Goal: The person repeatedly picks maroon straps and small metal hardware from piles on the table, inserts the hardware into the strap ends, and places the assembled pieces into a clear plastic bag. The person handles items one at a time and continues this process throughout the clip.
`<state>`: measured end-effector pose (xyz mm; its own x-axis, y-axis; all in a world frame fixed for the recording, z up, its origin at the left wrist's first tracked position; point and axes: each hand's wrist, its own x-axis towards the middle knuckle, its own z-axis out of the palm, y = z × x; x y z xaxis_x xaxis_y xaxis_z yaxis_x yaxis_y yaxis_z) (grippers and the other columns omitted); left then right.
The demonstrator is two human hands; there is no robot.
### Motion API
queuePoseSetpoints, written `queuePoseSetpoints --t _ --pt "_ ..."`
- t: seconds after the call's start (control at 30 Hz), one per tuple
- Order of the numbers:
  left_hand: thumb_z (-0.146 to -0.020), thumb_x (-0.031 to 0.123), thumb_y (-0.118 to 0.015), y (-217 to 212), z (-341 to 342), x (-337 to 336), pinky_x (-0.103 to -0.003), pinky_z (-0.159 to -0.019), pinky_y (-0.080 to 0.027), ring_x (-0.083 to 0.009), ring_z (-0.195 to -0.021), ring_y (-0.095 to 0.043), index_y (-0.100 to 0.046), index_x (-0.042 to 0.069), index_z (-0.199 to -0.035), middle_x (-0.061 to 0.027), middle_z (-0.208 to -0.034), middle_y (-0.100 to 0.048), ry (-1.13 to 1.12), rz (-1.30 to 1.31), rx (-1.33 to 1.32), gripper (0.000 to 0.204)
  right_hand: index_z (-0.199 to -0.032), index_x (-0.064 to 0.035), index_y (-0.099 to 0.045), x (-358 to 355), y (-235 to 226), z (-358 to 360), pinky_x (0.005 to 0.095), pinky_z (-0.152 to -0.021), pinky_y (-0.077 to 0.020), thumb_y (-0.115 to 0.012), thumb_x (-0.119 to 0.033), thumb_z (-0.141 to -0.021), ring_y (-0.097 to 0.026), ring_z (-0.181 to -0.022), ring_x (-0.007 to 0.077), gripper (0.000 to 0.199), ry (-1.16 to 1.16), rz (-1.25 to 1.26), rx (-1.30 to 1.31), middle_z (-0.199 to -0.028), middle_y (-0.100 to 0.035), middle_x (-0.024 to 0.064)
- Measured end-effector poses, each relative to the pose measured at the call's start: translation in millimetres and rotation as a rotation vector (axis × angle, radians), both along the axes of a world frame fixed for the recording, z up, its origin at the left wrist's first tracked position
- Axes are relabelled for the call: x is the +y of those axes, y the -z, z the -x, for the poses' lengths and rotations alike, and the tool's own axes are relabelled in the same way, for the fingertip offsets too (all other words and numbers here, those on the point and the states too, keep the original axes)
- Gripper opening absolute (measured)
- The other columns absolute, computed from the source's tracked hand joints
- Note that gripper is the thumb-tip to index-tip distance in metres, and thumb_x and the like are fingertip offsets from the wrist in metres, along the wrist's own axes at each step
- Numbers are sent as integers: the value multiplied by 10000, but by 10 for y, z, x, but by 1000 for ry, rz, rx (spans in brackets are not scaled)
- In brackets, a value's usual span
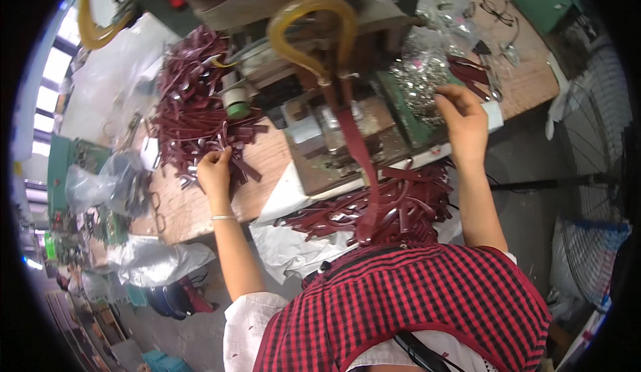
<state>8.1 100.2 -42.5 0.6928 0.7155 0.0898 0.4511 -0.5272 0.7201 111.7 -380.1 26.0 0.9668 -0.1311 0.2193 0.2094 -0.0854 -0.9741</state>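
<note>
My left hand (214, 174) is closed at the near edge of a heap of dark red straps (193, 122), its fingertips pinched on the end of one strap. My right hand (465, 124) is over the edge of a pile of small shiny metal parts (422, 85); its thumb and fingers are curled together, and what they hold is too small to make out. Between my hands stands a press machine (334, 128) with a metal work block. One long dark red strap (357, 146) hangs from it toward my lap.
A yellow hose (347, 22) loops over the press. More dark red straps (400, 205) lie on white sheeting below it. Eyeglasses (497, 13) and scissors (494, 82) rest at the table's right. A wire fan guard (591, 258) stands at far right.
</note>
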Motion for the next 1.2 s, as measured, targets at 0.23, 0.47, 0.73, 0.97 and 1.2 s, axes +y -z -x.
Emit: queuePoseSetpoints --t 0.23,0.47,0.73,0.97,1.2 --pt "-976 179 -703 -475 -191 -481 -252 -584 -456 -85 -601 -580 -713 -2 -993 -36 -749 -716 72 -30 -291 182 -1078 -4 -674 818 -755 69 296 -861 -542 -733 -46 -861 -709 -924 155 228 -328 80 -217 -963 -743 85" --pt "-1030 69 -633 -879 105 -1197 -203 -562 -464 -88 -677 -623 -683 -20 -1179 -55 -895 -704 217 487 -590 181 -1176 22 -587 988 -583 189 301 -835 -535 -721 -6 -849 -694 -883 131 355 -342 -149 -81 -921 -731 82" --pt "-972 -30 -585 -1540 344 -1987 -321 -682 -577 -223 -710 -689 -708 -93 -1038 -209 -936 -743 707 -243 -862 153 -1384 45 -468 1001 -1063 400 299 -948 -507 -674 27 -890 -662 -1038 149 535 -418 -62 47 -1085 -699 94" --pt "-733 147 -914 -1445 124 -2349 -266 -501 -455 -150 -618 -624 -767 113 -950 -91 -964 -783 964 -646 -808 265 -1224 -7 -686 531 -863 212 383 -1104 -448 -660 -68 -902 -593 -1303 304 329 -355 382 -190 -1305 -669 199" --pt "-748 154 -906 -1345 -45 -2329 -267 -494 -444 -141 -576 -601 -758 120 -975 -60 -921 -764 1015 -682 -893 272 -1027 -105 -789 -49 186 -294 458 -1096 -442 -812 -185 -785 -546 -1326 377 256 141 881 -303 -1328 -646 211"
